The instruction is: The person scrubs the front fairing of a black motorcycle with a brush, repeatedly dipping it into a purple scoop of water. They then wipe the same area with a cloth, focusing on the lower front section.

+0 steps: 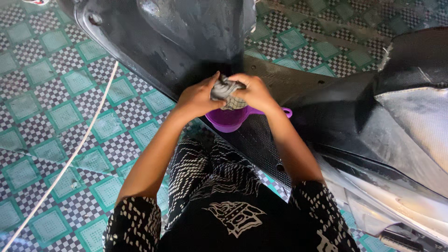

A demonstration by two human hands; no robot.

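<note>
You've got both hands bunched tight around that grey rag (226, 91), left hand (198, 98) and right hand (254, 92) clenched on opposite ends, looks like a wringing grip. You're holding it right over the purple bucket (229, 119), so any drips land inside, not on the tiled floor (56, 107). The bucket sits on the scooter (336, 116) footboard, close enough that you barely reach.

Person seen from above: black short sleeves (133, 224) with dense white dash pattern; matching black-and-white patterned trousers (205, 168); black top bearing a white printed emblem (235, 215); forearms bare, hands ungloved.
</note>
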